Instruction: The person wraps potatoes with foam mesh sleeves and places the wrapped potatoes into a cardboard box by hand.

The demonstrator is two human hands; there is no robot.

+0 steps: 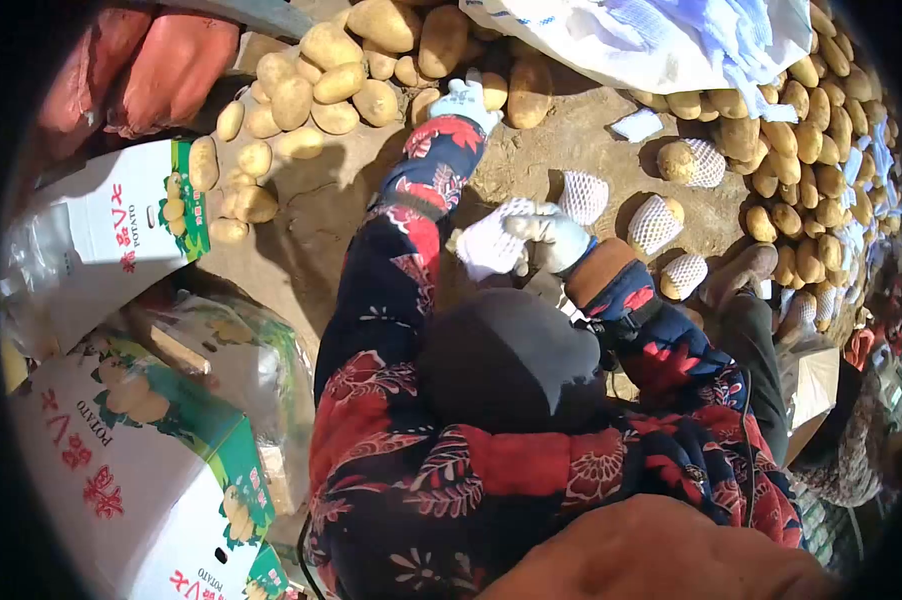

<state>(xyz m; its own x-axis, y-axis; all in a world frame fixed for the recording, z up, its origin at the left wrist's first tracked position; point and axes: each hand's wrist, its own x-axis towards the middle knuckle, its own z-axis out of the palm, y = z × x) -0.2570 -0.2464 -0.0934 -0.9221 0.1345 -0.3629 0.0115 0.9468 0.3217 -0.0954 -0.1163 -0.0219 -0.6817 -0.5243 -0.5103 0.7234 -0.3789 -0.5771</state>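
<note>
My left hand [463, 104], in a pale glove, reaches to the potato pile at the top, its fingers around a potato [494, 91]; the fingertips are partly hidden. My right hand [559, 240], also gloved, is closer to my body and closed on a white foam net sleeve [493, 243]. Whether anything is inside that sleeve I cannot tell. Just right of it on the ground lies a netted piece [584, 198]. Farther right are potatoes partly covered by foam nets, including one netted potato [657, 224] and another netted potato [683, 276].
Loose potatoes [316, 90] lie at upper left, and a larger heap [811, 150] at right. A white sack [631, 45] with bluish foam nets is at the top. Printed potato cartons [121, 215] and red sacks [171, 75] stand left. A shoe [746, 272] is at right.
</note>
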